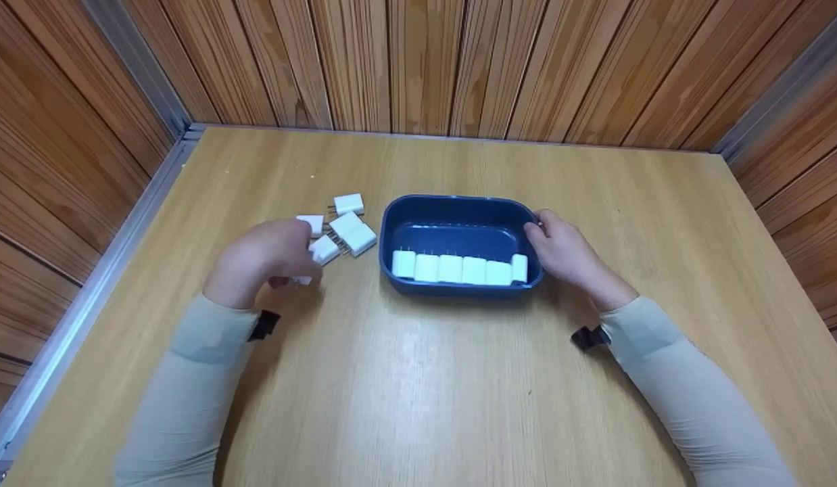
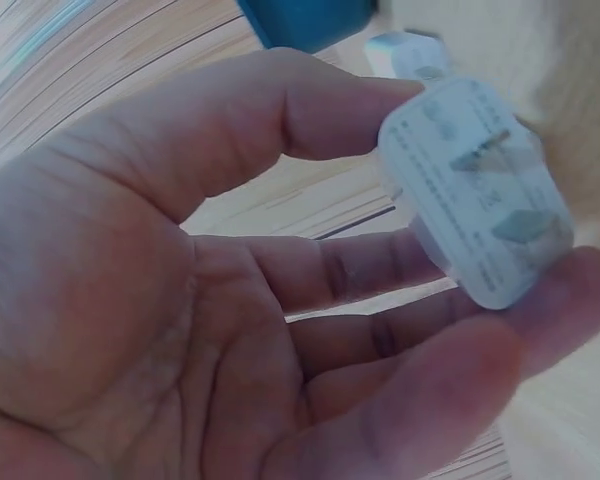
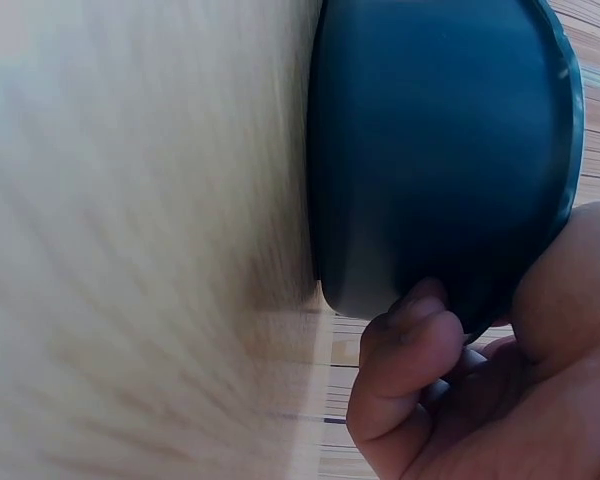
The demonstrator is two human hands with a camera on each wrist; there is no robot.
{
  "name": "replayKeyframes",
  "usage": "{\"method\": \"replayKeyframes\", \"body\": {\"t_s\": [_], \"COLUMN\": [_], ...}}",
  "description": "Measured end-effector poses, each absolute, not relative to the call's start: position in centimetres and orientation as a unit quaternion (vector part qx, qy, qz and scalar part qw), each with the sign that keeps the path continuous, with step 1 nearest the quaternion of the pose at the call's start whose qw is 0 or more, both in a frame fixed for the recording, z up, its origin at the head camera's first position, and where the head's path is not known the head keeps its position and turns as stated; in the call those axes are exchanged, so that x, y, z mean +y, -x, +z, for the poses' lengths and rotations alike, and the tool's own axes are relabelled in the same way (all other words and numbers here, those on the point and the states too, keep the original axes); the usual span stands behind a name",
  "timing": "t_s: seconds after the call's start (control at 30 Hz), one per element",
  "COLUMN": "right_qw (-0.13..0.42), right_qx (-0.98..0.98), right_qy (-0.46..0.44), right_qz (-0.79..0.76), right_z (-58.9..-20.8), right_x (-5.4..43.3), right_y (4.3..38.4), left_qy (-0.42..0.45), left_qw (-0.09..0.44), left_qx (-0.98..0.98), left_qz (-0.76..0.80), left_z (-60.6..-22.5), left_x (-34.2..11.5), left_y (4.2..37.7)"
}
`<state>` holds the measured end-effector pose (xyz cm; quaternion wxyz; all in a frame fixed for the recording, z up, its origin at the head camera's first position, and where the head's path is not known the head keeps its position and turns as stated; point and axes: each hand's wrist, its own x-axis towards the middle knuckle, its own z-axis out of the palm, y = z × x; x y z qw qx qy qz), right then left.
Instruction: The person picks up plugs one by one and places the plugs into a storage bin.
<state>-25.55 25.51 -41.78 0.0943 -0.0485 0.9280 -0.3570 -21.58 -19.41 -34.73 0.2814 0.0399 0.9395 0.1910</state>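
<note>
Between the thumb and fingers of my left hand (image 1: 266, 257) is a white plug adapter (image 2: 445, 200), its printed face and two flat metal prongs showing in the left wrist view. Loose white plug adapters (image 1: 356, 238) lie on the table just beyond and right of that hand, prongs pointing various ways. A dark blue rectangular bin (image 1: 452, 291) stands at the middle of the table. My right hand (image 1: 564, 250) grips its right end, thumb at the rim and fingers curled against the outer wall. Inside, several white adapters (image 1: 450, 268) line the near wall in a row.
The wooden table (image 1: 405, 392) is bounded by wood-panelled walls (image 1: 418, 67) at the back and sides. A metal rail (image 1: 87, 304) runs along the left edge. Each sleeve has a small black device (image 1: 587, 337) at the wrist.
</note>
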Motion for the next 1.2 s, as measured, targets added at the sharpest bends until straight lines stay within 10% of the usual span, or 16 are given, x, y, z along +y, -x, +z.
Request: {"method": "replayKeyframes", "body": {"t_s": [1.2], "right_qw": [0.103], "right_qx": [0.927], "right_qy": [0.046], "right_qz": [-0.359], "right_z": [-41.8], "right_x": [25.5], "right_y": [25.6], "left_qy": [-0.112], "left_qw": [0.086], "left_qx": [0.959], "left_qz": [0.248], "left_z": [-33.0], "left_x": [-10.0], "left_y": [24.4]}}
